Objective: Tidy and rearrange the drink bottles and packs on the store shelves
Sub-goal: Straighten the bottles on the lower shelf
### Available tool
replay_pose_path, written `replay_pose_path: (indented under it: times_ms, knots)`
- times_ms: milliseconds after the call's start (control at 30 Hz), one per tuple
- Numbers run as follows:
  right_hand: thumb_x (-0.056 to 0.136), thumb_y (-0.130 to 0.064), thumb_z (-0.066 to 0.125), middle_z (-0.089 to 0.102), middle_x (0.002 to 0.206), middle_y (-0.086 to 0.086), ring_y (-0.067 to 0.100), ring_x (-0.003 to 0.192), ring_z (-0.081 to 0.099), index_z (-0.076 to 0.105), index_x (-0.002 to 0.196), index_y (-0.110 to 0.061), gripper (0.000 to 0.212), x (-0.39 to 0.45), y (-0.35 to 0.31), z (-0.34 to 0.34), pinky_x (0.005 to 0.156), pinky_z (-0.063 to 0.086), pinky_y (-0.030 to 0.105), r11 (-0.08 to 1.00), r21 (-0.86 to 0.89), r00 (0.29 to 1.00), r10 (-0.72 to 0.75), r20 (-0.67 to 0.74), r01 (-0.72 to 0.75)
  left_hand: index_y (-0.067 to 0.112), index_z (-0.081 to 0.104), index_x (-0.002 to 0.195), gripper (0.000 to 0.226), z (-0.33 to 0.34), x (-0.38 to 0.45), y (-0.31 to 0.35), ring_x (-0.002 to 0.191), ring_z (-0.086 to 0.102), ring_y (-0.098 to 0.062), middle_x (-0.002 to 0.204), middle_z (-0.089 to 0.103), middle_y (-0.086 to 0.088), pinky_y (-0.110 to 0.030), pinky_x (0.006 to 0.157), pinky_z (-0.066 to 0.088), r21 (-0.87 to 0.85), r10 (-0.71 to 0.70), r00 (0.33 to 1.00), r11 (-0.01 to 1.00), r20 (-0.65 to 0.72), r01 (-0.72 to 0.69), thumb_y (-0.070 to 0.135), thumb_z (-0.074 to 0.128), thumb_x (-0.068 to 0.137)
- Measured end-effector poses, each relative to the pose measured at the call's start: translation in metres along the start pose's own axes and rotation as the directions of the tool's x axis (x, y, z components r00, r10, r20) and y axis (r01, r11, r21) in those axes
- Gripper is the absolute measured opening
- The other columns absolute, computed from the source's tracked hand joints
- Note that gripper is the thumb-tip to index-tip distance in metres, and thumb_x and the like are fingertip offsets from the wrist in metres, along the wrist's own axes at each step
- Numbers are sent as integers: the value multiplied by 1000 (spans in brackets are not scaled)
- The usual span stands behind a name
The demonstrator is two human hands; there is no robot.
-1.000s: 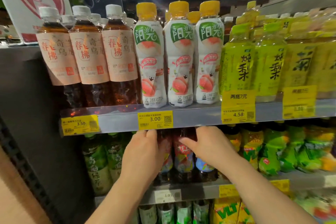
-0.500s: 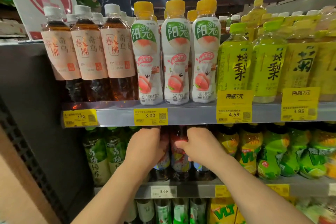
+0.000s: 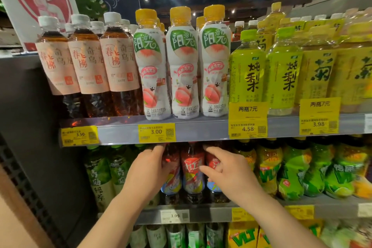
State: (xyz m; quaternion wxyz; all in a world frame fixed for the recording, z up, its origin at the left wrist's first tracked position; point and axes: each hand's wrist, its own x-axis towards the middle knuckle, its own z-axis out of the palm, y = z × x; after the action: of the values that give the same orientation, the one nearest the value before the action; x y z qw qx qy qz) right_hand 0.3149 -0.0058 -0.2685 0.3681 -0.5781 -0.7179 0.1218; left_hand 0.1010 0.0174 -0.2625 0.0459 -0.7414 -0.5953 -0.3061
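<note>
Hands are seen reaching under the upper shelf (image 3: 201, 127) to three red-labelled bottles on the middle shelf (image 3: 211, 213). The left bottle (image 3: 171, 177) is grasped by the curled fingers of the left hand (image 3: 149, 175). The right bottle (image 3: 211, 164) is touched by the right hand (image 3: 229, 173), fingers loosely bent; a firm grasp cannot be confirmed. The middle bottle (image 3: 192, 167) stands between them.

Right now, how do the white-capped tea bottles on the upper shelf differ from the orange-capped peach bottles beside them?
The white-capped tea bottles show dark amber liquid above and below a pale peach label; the orange-capped peach bottles are wrapped almost fully in white sleeves with a green patch and a peach picture. Caps differ: white against orange. Price tags below read 3.50 and 3.00. Both stand upright in front rows of three on the upper shelf, neither touched by a hand.
</note>
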Motion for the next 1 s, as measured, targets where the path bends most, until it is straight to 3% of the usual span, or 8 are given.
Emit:
replay_pose_path:
  times_ms: [100, 167, 300, 400, 500, 667, 900, 1000]
  knots:
    - [86, -38, 71, 54, 78, -26, 1, 67, 59, 67, 119, -33, 34, -16, 17, -21, 63, 41, 10, 1000, 0, 989, 16, -144, -16, 23, 49, 132, 55, 5, -16, 9, 79, 58, -29, 88, 45, 2, -35, 55, 48, 39, -14, 998, 999, -56, 16, 41, 71, 84]
    - [87, -35, 71, 53, 85, -24, 1, 69, 59, 69, 114, -30, 27, -21, 31, -35, 61, 39, 10, 999, -24, 971, 31, -236, -37, 21, 53, 130, 56, 7, -27, 21, 86, 59, -32, 99, 51, -3, -34, 50, 50, 92, -14, 989, 995, -146, 28, 39, 74, 81]
    - [90, -40, 65, 50, 93, -14, 2, 68, 58, 63, 123, -24, 36, -19, 52, -52, 65, 40, 20, 989, -88, 952, 92, -292, -122, 12, 72, 114, 36, 13, -40, 54, 98, 64, -27, 116, 67, -6, -36, 62, 57, 135, 216, 924, 974, -316, -181, 28, 74, 82]
    - [93, -47, 58, 53, 89, -9, 10, 78, 60, 57, 128, -17, 46, -11, 61, -57, 69, 43, 28, 969, -193, 966, 106, -236, -154, 18, 68, 120, 44, 17, -28, 79, 87, 68, -17, 118, 65, 5, -31, 60, 56, 21, 151, 980, 989, -131, -149, 42, 71, 84]
    - [92, -57, 52, 64, 80, -4, 14, 79, 65, 58, 108, -14, 47, 2, 66, -64, 73, 53, 36, 950, -280, 988, 112, -107, -138, 20, 53, 127, 48, 20, -8, 101, 98, 62, -24, 114, 57, 1, -36, 74, 53, 6, 34, 999, 999, 23, -34, 50, 58, 91]
    - [87, -55, 63, 68, 65, -3, 7, 59, 65, 53, 83, -18, 38, 12, 63, -75, 66, 57, 37, 934, -335, 981, 166, 98, -125, 14, 42, 85, 37, 28, 14, 119, 87, 60, -31, 80, 51, -5, -35, 65, 45, -5, 30, 980, 1000, 195, -30, 46, 58, 92]
    - [81, -56, 70, 63, 70, 0, 17, 68, 63, 52, 75, -16, 44, 8, 57, -66, 68, 54, 38, 929, -331, 983, 181, 12, -167, 16, 35, 66, 44, 31, 20, 117, 55, 41, -17, 63, 42, 0, -31, 55, 34, -18, 56, 973, 998, 225, -54, 40, 64, 90]
    - [76, -60, 73, 57, 70, -3, 18, 70, 59, 49, 72, -17, 49, 6, 50, -64, 66, 53, 37, 907, -378, 983, 178, -54, -185, 17, 35, 65, 46, 29, 20, 114, 55, 41, -19, 62, 42, 0, -31, 52, 33, 5, 65, 970, 998, 235, -68, 42, 65, 89]
